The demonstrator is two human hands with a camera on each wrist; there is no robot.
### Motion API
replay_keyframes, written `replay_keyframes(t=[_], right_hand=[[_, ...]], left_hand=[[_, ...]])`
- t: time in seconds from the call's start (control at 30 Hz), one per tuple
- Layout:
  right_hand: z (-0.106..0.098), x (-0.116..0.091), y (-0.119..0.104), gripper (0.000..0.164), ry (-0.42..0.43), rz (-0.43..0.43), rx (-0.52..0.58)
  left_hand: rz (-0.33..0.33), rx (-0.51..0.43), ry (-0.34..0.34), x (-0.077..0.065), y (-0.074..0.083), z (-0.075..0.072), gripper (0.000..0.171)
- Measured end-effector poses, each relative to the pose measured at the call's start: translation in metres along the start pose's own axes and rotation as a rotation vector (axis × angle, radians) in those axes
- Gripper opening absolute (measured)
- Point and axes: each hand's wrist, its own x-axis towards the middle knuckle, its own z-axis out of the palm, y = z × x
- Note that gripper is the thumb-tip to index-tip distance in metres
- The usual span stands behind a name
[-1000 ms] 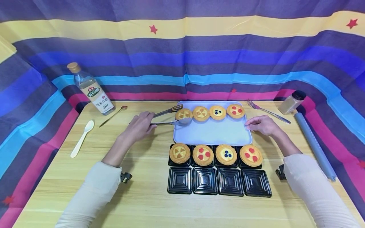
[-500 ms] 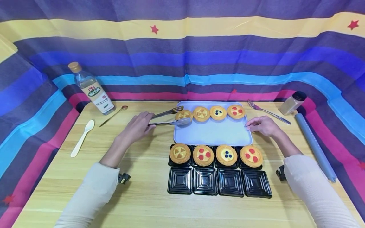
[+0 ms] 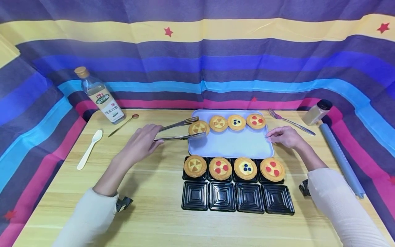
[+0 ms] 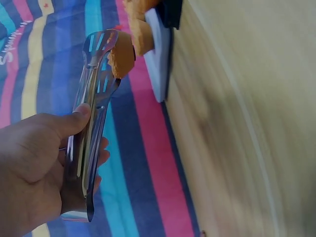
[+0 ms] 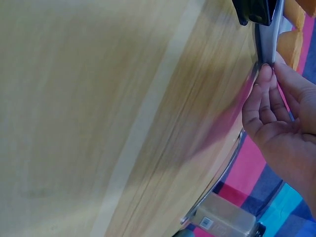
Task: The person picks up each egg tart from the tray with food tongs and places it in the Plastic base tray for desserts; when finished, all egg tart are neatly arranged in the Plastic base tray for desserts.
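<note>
My left hand (image 3: 139, 142) grips metal tongs (image 3: 177, 124), whose slotted ends hold a tart with tan wedge topping (image 3: 195, 128) above the left end of the white tray (image 3: 234, 145). In the left wrist view, thumb and fingers wrap the tongs (image 4: 84, 148), and the tart (image 4: 122, 57) sits tilted between the ends. Three more tarts line the tray's back: a wedge-topped tart (image 3: 218, 123), a blueberry-dotted tart (image 3: 236, 122) and a red-dotted tart (image 3: 255, 121). My right hand (image 3: 285, 136) pinches the tray's right rim; the right wrist view shows thumb and fingers on the tray edge (image 5: 268, 44).
Several tarts sit in black plastic boxes (image 3: 195, 199) in front of the tray. To the left are a vinegar bottle (image 3: 106, 103), a white spoon (image 3: 89, 149) and a thin stirrer (image 3: 123, 126). A fork (image 3: 291, 121), a shaker jar (image 3: 316, 112) and a grey roll (image 3: 340, 159) lie right.
My left hand has drawn back slightly left and down with the tongs. The leftmost tart, held in them, has shifted and come up. The right hand stays on the tray rim.
</note>
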Motion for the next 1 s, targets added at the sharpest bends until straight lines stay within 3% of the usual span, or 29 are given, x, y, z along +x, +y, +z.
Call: replay_keyframes(t=[0.2,0.6,0.8,1.0], right_hand=[[0.001,0.000,0.000,0.029,0.001,0.000,-0.014],[-0.002,0.002,-0.002,0.029,-0.006,0.008,-0.022],[-0.002,0.001,-0.004,0.030,-0.001,0.011,-0.022],[-0.001,0.002,-0.003,0.031,0.000,0.008,-0.041]], left_hand=[[0.020,-0.030,0.007,-0.019,0.011,-0.012,0.048],[0.019,-0.108,0.028,-0.075,0.036,-0.034,0.050],[0.005,-0.148,-0.032,-0.094,0.042,-0.041,0.049],[0.071,-0.192,-0.068,-0.106,0.042,-0.041,0.049]])
